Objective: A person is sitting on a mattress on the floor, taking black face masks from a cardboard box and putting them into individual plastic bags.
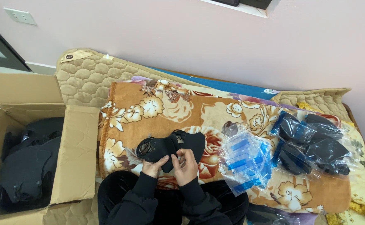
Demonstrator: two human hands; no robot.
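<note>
Black face mask [170, 146]: held at the near edge of the floral blanket [174, 106], just in front of the person's lap. Mask lies mostly flat on the blanket, left part w/ perforated cup, right part darker panel. Left hand [154, 166] closed on the mask's lower edge, thumb on top. Right hand [185, 166] also closed on it, fingers pinching the lower middle of the mask; the two hands touch or nearly touch. Both in black sleeves.

Blanket: orange-brown w/ cream flowers, spread across the bed [82, 77], which carries a beige quilted cover; blue sheet strip shows at the blanket's far edge.

Right of the mask, near the blanket's near edge: stack of clear plastic bags w/ blue strips [245, 160], well within the right hand's side but not touching it. Further right, toward the blanket's right edge: pile of bagged black masks [313, 143], clear wrap w/ blue strips, approx. several pcs; exact count cannot be told.

Left of the bed: open cardboard box [76, 154], flaps up, holding loose black masks [28, 162]. Box's right wall sits just beside the blanket's left edge. Pale wall [190, 37] behind the bed.
</note>
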